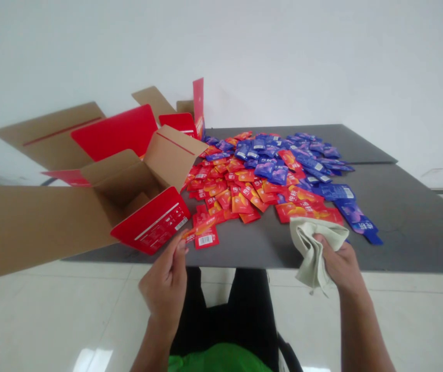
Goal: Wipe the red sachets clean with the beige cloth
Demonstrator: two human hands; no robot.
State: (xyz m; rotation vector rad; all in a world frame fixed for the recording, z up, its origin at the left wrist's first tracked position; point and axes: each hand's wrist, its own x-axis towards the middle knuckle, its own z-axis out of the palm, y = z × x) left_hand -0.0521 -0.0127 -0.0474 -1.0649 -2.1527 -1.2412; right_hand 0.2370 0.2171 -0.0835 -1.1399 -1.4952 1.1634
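Near the table's front edge, my left hand (167, 279) pinches an orange sachet (202, 227) by its near end. Just beyond it, a red sachet with a barcode (206, 239) lies on the table. My right hand (339, 261) is closed on a bunched, cream-coloured cloth pouch (310, 248), whose folds hang past the front edge. Behind the hands spreads a heap of red-orange sachets (240, 199), mixed at the back and right with blue-purple sachets (270, 168). Flat blue packaging (357, 219) lies right of the pouch, beside red-orange packaging (302, 212).
At the left stands an open red carton (155, 222) with brown flaps spread wide, one reaching over the front edge. Another open carton (178, 124) is behind it against the white wall. The dark grey table (411, 227) ends in front of my lap.
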